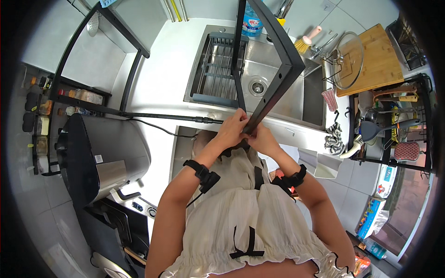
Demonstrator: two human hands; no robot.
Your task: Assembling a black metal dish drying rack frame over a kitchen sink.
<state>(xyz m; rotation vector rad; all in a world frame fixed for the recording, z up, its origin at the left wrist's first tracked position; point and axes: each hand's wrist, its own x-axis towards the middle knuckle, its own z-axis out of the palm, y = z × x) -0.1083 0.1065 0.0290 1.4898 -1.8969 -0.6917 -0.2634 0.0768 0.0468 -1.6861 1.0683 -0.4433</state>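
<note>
At left, a dark grey appliance [118,139] stands on the white counter [155,74], and a black metal frame [274,94] reaches from above it across to the sink [309,99]. The left hand [233,129], fingers bunched narrow, grips the frame's slanting bar at its near end, by the sink's front edge; just beside it, the right hand [264,140] closes on the same end, fingertips partly hidden.

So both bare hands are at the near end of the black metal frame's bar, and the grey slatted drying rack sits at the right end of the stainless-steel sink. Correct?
Not quite: in the head view, the grey slatted drying rack sits at the left end of the stainless-steel sink, not the right. The rest stands.
</note>
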